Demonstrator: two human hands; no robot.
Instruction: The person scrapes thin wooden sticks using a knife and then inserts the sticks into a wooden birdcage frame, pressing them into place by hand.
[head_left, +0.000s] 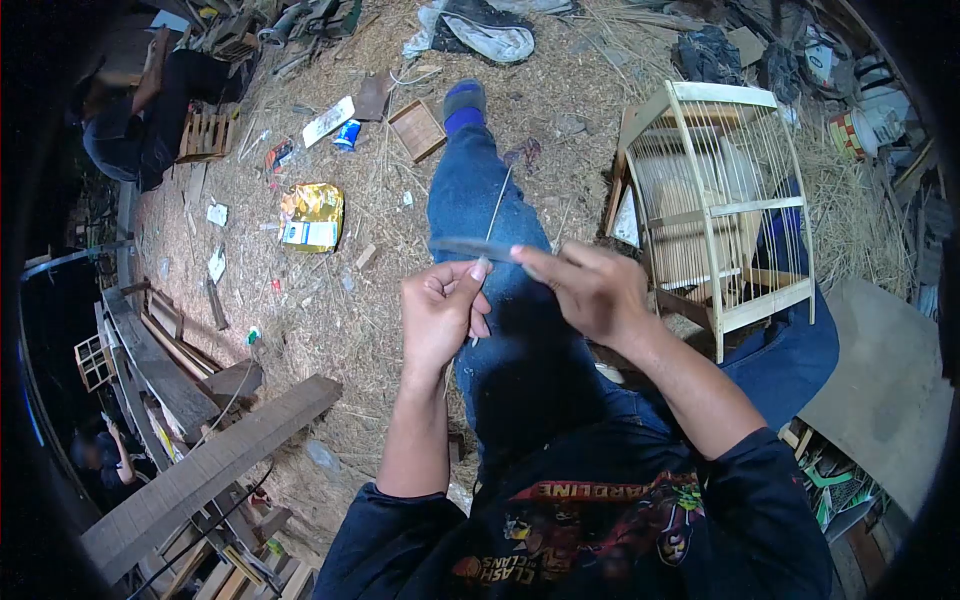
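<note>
My left hand [440, 312] is closed in a pinch on a thin bamboo stick [499, 203], which slants up and away over my outstretched leg. A short end of it shows below the fingers. My right hand [598, 290] is closed around a knife, its handle mostly hidden by the fingers. The flat, slightly blurred knife blade [468, 246] points left and lies across the stick, just above my left thumb. To the right of my right hand stands a wooden birdcage [728, 212] with thin upright bars.
Straw and shavings cover the ground. A shallow wooden box [418, 130], a gold packet [312, 217] and a blue wrapper [347, 135] lie ahead. A thick wooden beam [215, 470] crosses the lower left. Another person [140, 130] sits at the upper left; one more is at the lower left.
</note>
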